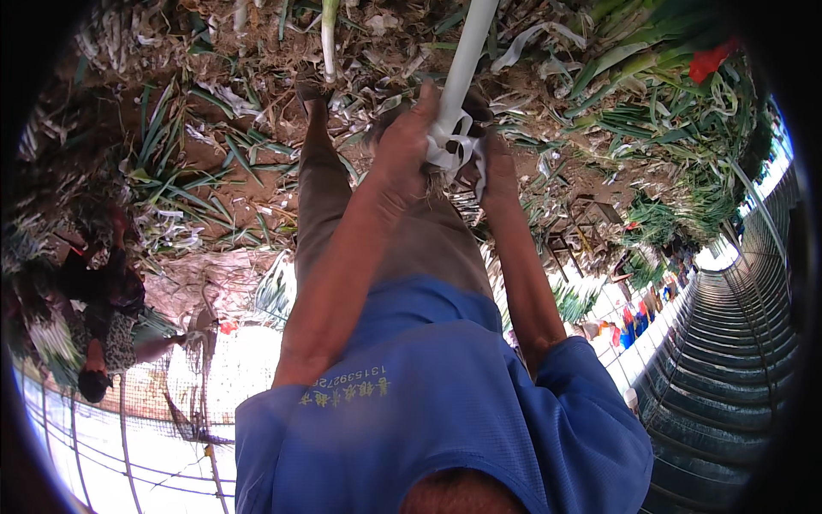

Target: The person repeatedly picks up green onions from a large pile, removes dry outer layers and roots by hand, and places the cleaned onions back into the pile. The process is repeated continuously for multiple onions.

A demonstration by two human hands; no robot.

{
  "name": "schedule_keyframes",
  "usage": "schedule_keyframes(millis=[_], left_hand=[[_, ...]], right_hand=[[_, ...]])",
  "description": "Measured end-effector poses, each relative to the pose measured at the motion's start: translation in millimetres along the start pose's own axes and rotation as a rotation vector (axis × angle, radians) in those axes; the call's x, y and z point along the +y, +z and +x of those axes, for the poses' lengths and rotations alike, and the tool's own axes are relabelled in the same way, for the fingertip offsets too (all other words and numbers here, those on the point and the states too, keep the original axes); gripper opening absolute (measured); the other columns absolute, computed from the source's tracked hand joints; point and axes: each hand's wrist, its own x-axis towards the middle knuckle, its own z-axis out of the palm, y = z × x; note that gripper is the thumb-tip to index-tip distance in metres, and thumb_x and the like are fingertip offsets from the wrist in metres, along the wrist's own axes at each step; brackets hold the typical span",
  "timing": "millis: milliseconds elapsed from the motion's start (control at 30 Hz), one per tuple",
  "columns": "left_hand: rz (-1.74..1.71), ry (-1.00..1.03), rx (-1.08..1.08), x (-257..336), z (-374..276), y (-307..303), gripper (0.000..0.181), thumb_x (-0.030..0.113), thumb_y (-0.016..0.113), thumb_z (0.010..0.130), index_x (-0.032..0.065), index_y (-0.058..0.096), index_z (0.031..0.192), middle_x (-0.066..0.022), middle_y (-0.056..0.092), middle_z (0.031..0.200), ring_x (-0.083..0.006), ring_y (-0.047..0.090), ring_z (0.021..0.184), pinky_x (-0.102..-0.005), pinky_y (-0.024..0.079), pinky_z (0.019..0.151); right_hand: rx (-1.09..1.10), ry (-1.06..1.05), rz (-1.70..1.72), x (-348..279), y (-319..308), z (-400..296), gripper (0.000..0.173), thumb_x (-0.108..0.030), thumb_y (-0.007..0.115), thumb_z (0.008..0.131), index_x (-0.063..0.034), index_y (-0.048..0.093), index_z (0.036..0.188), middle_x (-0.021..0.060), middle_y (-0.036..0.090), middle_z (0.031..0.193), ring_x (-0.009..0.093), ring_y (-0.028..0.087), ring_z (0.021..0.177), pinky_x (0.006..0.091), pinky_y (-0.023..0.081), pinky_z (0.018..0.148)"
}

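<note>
My left hand (406,144) grips a thick white leek (467,61) near its rooted base, with the thumb along the stalk. The stalk runs up and out past the top edge of the view. Loose white strips of outer skin (453,144) curl around the base. My right hand (498,170) is beside them, its fingers closed on a hanging strip of that skin; its fingertips are partly hidden. Another leek stalk (329,38) stands out above the littered ground, to the left of my hands.
Leaf scraps and peelings (237,141) litter the soil. Piled green leaves (681,115) lie at right, near a small wooden stool (594,212). Another person (112,315) works at left beside bundled leeks (54,340). More people are far right, beside a ribbed tunnel roof (713,360).
</note>
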Motion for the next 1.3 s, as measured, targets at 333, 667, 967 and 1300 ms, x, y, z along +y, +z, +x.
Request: schedule_keyframes(millis=[333, 667, 967, 1300], left_hand=[[0.209, 0.127, -0.072, 1, 15, -5, 0.045, 0.038, 0.051, 0.101, 0.0069, 0.054, 0.134, -0.0029, 0.063, 0.116, -0.0119, 0.061, 0.098, -0.0277, 0.054, 0.073], [0.415, 0.064, -0.154, 27, 34, -12, 0.051, 0.034, 0.072, 0.09, -0.0021, 0.06, 0.124, -0.0058, 0.067, 0.104, -0.0119, 0.064, 0.092, -0.0266, 0.053, 0.077], [0.467, 0.114, -0.094, 26, 56, -20, 0.043, 0.029, 0.071, 0.091, -0.0039, 0.062, 0.118, -0.0063, 0.069, 0.1, -0.013, 0.065, 0.089, -0.0266, 0.053, 0.078], [0.433, 0.066, -0.028, 34, 72, -41, 0.04, 0.027, 0.077, 0.086, -0.0024, 0.064, 0.111, -0.0079, 0.071, 0.091, -0.0137, 0.067, 0.076, -0.0261, 0.054, 0.064]], right_hand=[[-0.289, -0.316, -0.243, -51, 60, -49, 0.077, -0.031, 0.083, 0.073, -0.0026, 0.048, 0.136, 0.0, 0.063, 0.095, 0.005, 0.057, 0.068, 0.0218, 0.049, 0.055], [-0.365, -0.288, -0.402, -43, 49, -31, 0.027, -0.026, 0.068, 0.094, -0.0039, 0.066, 0.11, 0.0005, 0.069, 0.091, 0.008, 0.063, 0.08, 0.0242, 0.051, 0.069], [-0.343, -0.527, -1.049, -36, 44, -51, 0.021, -0.019, 0.067, 0.092, 0.0001, 0.066, 0.084, 0.0135, 0.061, 0.067, 0.021, 0.058, 0.056, 0.0355, 0.044, 0.051], [-0.608, -0.43, -0.806, 10, 30, -116, 0.027, -0.016, 0.072, 0.081, -0.0017, 0.066, 0.103, 0.0104, 0.063, 0.082, 0.024, 0.063, 0.071, 0.0325, 0.052, 0.063]])
